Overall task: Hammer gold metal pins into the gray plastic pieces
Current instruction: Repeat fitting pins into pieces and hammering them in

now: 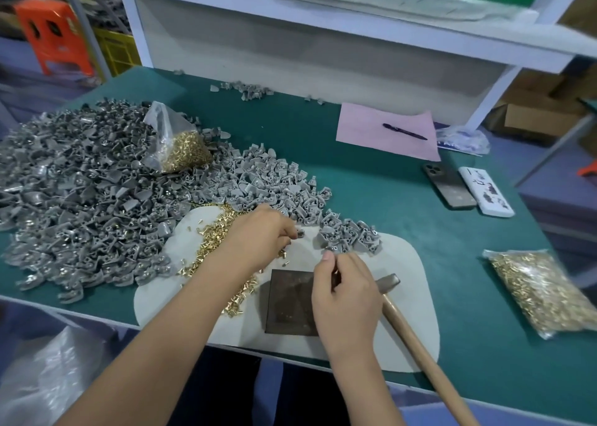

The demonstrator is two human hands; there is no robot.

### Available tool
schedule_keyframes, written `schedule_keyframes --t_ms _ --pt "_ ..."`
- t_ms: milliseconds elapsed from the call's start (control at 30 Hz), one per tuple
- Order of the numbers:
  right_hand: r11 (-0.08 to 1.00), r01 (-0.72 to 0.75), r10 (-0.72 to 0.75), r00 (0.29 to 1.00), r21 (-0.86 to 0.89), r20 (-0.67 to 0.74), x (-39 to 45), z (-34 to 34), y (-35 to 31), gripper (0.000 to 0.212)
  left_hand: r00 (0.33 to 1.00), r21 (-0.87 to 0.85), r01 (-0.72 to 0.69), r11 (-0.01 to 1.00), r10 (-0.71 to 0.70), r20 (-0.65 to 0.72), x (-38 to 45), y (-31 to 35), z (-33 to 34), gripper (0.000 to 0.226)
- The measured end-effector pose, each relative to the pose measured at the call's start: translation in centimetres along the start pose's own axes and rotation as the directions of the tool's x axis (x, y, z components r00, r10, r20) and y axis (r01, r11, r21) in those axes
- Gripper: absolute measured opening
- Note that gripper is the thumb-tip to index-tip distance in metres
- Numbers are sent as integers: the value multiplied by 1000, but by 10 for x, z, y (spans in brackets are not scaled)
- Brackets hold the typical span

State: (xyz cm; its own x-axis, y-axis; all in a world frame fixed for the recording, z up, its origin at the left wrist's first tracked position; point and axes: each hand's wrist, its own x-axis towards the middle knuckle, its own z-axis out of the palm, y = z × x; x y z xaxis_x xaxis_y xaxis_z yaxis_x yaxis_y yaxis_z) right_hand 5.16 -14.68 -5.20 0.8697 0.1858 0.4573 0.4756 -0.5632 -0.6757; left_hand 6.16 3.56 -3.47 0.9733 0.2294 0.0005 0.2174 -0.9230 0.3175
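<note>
Two clear bags held gold pins: one bag (176,141) at 10 o'clock on the gray plastic pieces (80,192), another bag (542,290) at 3 on the table (371,180). Loose gold pins (213,247) lay on a white mat (410,296) w/ hammer (416,338) (head by the dark block (290,306)). Left hand (258,238) pinched a small gray piece (301,232); right hand (345,296) had fingers curled, contents unclear.

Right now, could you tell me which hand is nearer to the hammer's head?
The right. The right hand sits just left of the hammer's head, almost touching it. The left hand is farther away, up and to the left over the loose gold pins.
</note>
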Motion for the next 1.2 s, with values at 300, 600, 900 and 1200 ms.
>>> schedule_keyframes --t_ms 300,600,900,1200 --pt "962 -123 121 992 243 23 4 -9 1 23 997 -358 2 934 -30 -74 -40 15 -15 6" --pt "961 22 -91 967 276 237 -7 -60 21 11 981 -314 -66 947 4 -194 -112 42 2 11" --pt "968 248 -184 813 -42 553 9 -68 3 3 984 -323 -65 944 6 -180 -121 41 13 19" --pt "736 576 -79 596 -356 799 32 -61 -52 15 970 -327 -111 939 32 -240 -121 41 15 8"
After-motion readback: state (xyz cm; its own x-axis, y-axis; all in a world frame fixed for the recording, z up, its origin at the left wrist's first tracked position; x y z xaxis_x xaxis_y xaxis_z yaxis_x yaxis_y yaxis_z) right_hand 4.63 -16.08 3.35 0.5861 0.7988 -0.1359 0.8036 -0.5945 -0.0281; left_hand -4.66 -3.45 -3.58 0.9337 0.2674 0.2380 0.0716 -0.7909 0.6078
